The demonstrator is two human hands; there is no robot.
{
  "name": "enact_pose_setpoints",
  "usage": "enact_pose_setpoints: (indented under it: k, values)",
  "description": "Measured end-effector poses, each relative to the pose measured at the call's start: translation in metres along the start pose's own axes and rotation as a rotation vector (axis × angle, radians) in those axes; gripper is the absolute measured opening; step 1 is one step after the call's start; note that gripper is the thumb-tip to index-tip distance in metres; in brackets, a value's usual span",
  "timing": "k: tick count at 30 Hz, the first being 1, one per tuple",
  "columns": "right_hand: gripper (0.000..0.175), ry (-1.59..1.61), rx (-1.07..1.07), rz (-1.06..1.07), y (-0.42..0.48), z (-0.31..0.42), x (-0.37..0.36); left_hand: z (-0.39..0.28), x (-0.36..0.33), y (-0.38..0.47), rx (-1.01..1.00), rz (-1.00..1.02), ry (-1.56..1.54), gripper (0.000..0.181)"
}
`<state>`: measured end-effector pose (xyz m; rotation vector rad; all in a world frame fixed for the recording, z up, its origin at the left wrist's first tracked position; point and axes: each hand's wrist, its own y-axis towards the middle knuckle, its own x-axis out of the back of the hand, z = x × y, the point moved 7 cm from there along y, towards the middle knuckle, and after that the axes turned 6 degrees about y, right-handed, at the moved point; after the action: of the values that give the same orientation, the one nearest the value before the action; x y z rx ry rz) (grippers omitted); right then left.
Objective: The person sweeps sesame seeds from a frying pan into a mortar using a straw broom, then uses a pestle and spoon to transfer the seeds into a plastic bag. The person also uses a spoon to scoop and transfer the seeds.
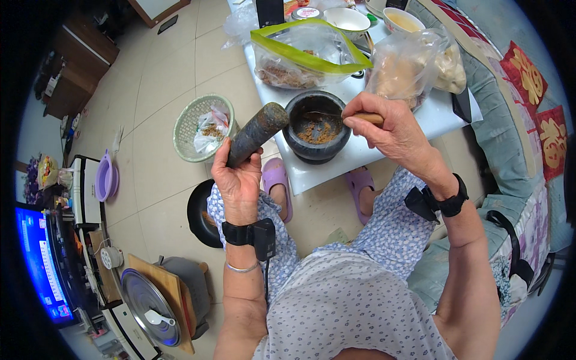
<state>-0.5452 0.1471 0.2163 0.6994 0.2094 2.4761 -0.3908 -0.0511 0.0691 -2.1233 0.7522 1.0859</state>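
Note:
A dark stone mortar (317, 150) stands near the front corner of the low table, with crushed brown bits (317, 130) inside it. My left hand (240, 175) grips the lower end of a thick stone pestle (258, 132). The pestle tilts up to the right, its rounded, crumb-dusted end close beside the mortar's left rim. In my right hand (391, 123) is the wooden handle (371, 118) of a thin metal utensil, which reaches over the rim into the mortar. Its tip is hard to make out. Behind the mortar sits a zip bag (292, 72) of brown crumbly stuff, its green-edged mouth uppermost.
Plastic bags of food (400, 67), a white bowl (347, 20) and a bowl of yellowish liquid (402, 20) crowd the table (306, 175). Left of it, a green basket (182, 135) holds plastic waste. A black pan (198, 216) lies by my left leg. A cushioned sofa (490, 108) borders the right.

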Motion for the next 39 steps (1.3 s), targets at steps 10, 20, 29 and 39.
enact_pose_setpoints:
  k: [10, 20, 29, 39]
  values:
    - [0.017, 0.006, -0.054, 0.05, 0.011, 0.006, 0.008, -0.001, 0.001, -0.002, -0.014, -0.027, -0.004, 0.02]
    - [0.021, -0.368, 0.307, 0.115, 0.009, 0.042, 0.002, 0.0, 0.001, -0.002, 0.007, -0.017, -0.016, 0.021]
    - [0.018, -0.393, 0.239, 0.257, 0.008, 0.033, -0.008, -0.002, -0.001, -0.002, -0.006, 0.037, -0.038, 0.022]
    - [0.013, -0.51, 0.303, 0.394, 0.014, 0.046, -0.015, -0.001, 0.002, -0.004, -0.025, -0.041, -0.016, 0.024]
